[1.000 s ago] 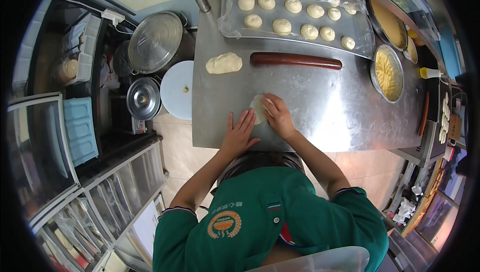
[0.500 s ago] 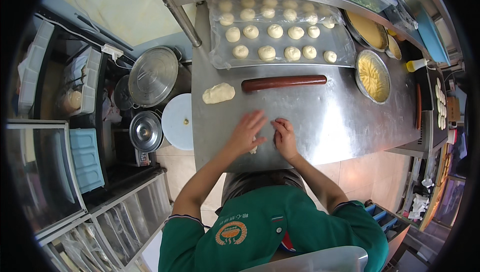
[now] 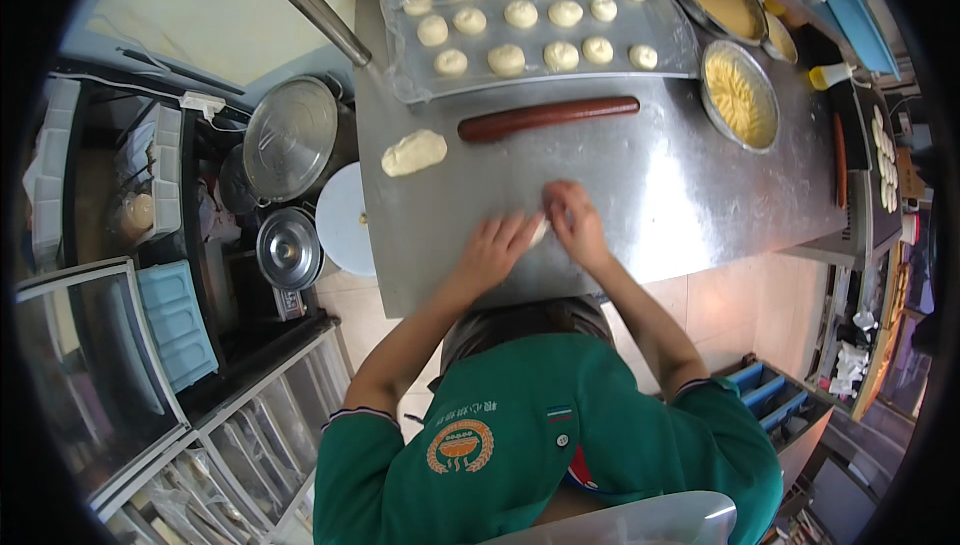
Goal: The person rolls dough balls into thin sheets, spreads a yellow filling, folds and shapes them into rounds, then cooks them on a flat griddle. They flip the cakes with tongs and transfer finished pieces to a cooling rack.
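A small piece of pale dough shows between my two hands, low over the near part of the steel worktop. On its left side, my left hand has its fingers bent against the dough. My right hand is curled at the other side, thumb and fingers closed on it. Most of the dough is covered by my fingers. Beyond my hands lies a reddish-brown rolling pin, and a flattened oval of dough rests to its left.
At the back, a tray carries rows of dough balls, partly under clear plastic film. To the right stands a metal bowl of yellow filling. Lidded pots stand left of the worktop. A metal shelf post rises at the back left.
My hands have come together around the small dough piece, which was mostly under my left hand before. The right hand has turned inward. The view has shifted, so the worktop items appear higher.
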`<state>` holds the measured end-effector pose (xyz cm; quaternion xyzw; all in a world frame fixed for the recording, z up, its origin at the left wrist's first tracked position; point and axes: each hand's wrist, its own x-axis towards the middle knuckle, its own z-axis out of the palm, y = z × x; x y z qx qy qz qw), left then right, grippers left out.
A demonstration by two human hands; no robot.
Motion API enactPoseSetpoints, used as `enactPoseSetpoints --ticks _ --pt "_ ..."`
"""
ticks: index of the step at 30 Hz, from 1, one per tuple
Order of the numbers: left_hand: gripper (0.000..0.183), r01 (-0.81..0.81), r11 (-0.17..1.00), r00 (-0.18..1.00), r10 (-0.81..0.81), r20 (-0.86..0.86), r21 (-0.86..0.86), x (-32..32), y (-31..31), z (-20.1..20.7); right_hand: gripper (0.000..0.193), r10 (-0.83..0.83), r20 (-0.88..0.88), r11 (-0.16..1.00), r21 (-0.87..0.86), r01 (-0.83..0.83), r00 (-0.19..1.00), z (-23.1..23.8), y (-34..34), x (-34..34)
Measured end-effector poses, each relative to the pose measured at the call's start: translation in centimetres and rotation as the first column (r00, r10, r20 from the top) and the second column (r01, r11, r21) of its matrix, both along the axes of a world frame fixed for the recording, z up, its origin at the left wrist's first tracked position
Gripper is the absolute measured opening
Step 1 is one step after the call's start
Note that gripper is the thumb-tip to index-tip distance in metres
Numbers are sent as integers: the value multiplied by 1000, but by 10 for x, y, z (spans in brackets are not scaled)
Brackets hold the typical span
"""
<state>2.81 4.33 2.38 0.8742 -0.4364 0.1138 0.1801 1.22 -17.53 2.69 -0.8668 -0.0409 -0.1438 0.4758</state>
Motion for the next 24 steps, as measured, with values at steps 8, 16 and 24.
enactPoseSetpoints --ticks 8,16,24 --pt "59 -276 917 947 207 -246 -289 28 -9 -17 44 -11 -1 964 -267 11 1000 -5 -5 14" --pt "14 -600 764 676 327 -660 -236 33 -14 -31 19 28 -408 952 289 100 912 -17 -22 19" --pt "16 -775 612 233 50 -971 -155 38 -10 -33 11 80 -497 844 495 206 864 -32 -32 19"
